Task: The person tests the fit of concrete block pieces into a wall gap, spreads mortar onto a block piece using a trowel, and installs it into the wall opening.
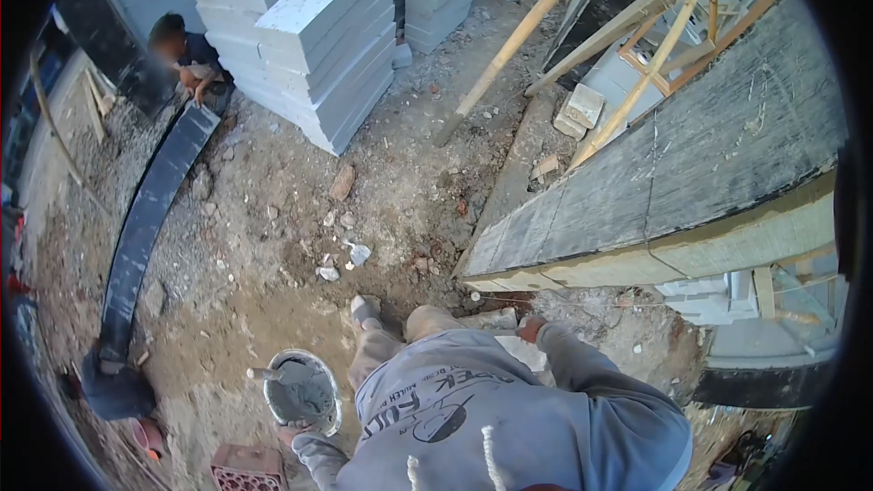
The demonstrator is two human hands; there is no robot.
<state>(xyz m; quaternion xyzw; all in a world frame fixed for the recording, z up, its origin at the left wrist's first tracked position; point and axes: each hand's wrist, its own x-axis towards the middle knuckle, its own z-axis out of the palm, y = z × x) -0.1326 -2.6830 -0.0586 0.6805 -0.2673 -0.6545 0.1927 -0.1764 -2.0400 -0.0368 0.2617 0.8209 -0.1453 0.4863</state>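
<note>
My left hand (293, 433) is closed on the near rim of a round bucket (338, 400). Wet grey mortar (303, 391) lies inside it, and a tool's light handle (261, 374) sticks out over the left rim. At the right, my right hand (531, 328) is closed beside a pale block (496, 319); what its fingers hold is too small to tell. My shoe (366, 310) rests on the bare dirt.
Stacked pale blocks (318, 36) stand ahead. A long dark-faced wall panel (655, 173) slopes up at the right, near a bamboo pole (523, 32). Two people (202, 62) (118, 386) are at the ends of a dark curved board (150, 214). A red crate (247, 468) sits lower left.
</note>
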